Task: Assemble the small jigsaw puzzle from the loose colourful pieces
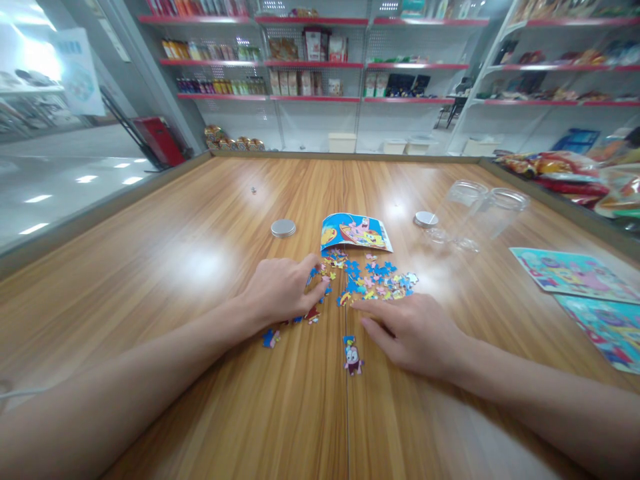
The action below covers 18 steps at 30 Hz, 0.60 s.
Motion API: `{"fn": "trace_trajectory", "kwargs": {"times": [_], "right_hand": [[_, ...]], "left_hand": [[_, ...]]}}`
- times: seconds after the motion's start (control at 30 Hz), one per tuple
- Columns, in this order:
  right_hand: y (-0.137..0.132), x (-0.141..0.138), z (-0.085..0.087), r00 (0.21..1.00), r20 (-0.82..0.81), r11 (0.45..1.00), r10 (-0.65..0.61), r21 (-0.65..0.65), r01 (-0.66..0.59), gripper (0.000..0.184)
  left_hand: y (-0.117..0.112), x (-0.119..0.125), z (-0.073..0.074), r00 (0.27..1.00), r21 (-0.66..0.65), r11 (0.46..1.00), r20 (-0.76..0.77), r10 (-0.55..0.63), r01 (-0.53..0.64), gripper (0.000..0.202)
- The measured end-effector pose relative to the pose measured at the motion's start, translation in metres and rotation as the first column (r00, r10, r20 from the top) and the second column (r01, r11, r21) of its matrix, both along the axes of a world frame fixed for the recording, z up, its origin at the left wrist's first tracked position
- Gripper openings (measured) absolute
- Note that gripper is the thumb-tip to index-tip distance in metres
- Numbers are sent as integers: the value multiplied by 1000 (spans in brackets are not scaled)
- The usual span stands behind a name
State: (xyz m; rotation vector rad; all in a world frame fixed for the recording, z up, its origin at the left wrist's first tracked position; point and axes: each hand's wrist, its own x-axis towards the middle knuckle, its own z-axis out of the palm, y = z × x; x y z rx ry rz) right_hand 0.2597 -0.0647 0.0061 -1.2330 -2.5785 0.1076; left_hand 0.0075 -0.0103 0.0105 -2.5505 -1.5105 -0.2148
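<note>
Loose jigsaw pieces (370,280) in blue, yellow and pink lie heaped in the middle of the wooden table (200,413). My left hand (280,290) rests over the left part of the heap, its thumb and index finger apart; its other fingers are hidden. On the right, my right hand (415,330) reaches its index finger to the heap's near edge, with the thumb held apart and nothing visibly gripped. A small joined group of pieces (353,357) with a cartoon face lies nearer me, between the hands. Behind the heap a curled picture card (356,232) shows cartoon figures.
Silver lids (283,228) lie left and right of the card. Two clear jars (463,203) stand at the right, beyond flat cartoon sheets (580,273). Packaged goods (560,173) line the right edge. Stocked shelves (315,63) rise behind the table.
</note>
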Motion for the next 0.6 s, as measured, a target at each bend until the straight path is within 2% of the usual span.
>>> {"fn": "trace_trajectory", "kwargs": {"times": [0.2, 0.33, 0.6], "right_hand": [[0, 1, 0, 1000, -2, 1000, -1, 8, 1, 30], [0, 1, 0, 1000, -9, 1000, -1, 3, 1, 29], [0, 0, 1, 1000, -7, 1000, 9, 10, -9, 29]], "left_hand": [[-3, 0, 1, 997, -15, 997, 8, -78, 79, 32], [-3, -1, 0, 989, 22, 989, 33, -146, 146, 29], [-3, 0, -2, 983, 53, 985, 70, -168, 165, 32]]}}
